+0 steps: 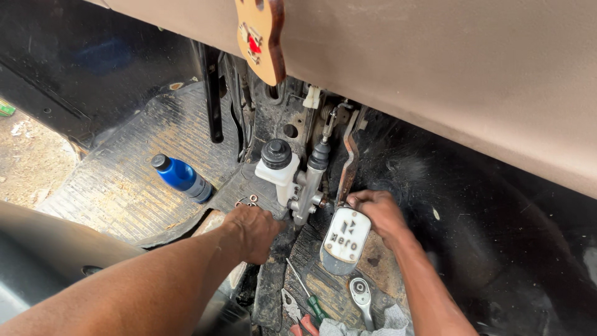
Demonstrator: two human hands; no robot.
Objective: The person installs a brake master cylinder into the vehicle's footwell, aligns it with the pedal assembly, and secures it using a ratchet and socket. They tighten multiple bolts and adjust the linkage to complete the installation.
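Gripping master cylinder (297, 180) with both hands

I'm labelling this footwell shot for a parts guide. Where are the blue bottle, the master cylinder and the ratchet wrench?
blue bottle (180, 177): head view, on its blue body.
master cylinder (308, 190): head view, on its grey metal barrel.
ratchet wrench (360, 291): head view, on its round head.

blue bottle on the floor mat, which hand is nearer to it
Left. The left hand is just lower right of the blue bottle; the right hand is far right, beyond the pedal.
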